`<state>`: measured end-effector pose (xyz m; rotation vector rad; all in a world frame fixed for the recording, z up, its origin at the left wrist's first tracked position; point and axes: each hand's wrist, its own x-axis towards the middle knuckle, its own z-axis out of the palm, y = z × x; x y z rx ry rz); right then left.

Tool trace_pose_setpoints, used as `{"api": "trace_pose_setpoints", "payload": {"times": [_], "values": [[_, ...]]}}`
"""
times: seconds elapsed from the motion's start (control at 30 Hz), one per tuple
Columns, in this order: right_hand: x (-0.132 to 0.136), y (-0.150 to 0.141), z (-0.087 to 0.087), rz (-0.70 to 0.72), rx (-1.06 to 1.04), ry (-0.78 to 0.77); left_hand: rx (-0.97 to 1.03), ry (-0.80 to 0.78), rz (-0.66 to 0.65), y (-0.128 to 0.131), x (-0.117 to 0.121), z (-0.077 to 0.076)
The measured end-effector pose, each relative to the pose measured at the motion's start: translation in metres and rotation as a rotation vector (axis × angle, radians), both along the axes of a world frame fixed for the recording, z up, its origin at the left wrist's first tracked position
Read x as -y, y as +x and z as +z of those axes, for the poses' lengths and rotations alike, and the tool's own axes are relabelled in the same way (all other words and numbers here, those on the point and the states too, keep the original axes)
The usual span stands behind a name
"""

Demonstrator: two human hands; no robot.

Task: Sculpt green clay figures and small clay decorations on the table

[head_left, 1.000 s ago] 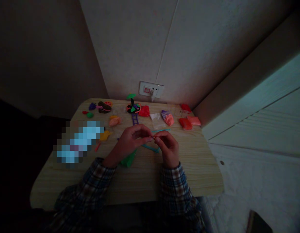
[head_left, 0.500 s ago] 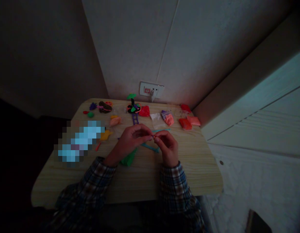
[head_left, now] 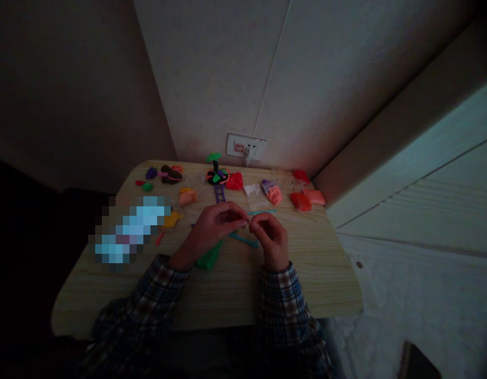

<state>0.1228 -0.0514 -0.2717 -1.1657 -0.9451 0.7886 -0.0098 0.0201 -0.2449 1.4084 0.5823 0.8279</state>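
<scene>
Over the middle of a small wooden table (head_left: pixel 306 284), my left hand (head_left: pixel 214 229) and my right hand (head_left: pixel 272 239) meet fingertip to fingertip. Both pinch a tiny piece of clay between them; it is too small and dark to name its colour. A green piece of clay (head_left: pixel 208 259) lies under my left wrist. Thin teal sticks (head_left: pixel 245 241) lie on the table just beyond and below my fingers. Both sleeves are plaid.
Along the table's far edge lie clay figures: a dark and green one (head_left: pixel 216 175), a purple ladder (head_left: pixel 219 193), red and orange clay packets (head_left: pixel 306 200), a peach piece (head_left: pixel 187 197). A blurred-out patch (head_left: pixel 129 227) covers the left. A wall socket (head_left: pixel 245 146) sits behind.
My fingertips have shifted slightly while pinching the small piece; the hands stay in the same place. Nothing else on the table has moved.
</scene>
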Motion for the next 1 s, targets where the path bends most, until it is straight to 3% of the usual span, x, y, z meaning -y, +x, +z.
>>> {"api": "trace_pose_setpoints", "payload": {"times": [1.0], "values": [[0.0001,-0.0002,-0.0023,-0.024,-0.016,0.048,0.0,-0.112,0.043,-0.004,0.0011,0.0045]]}}
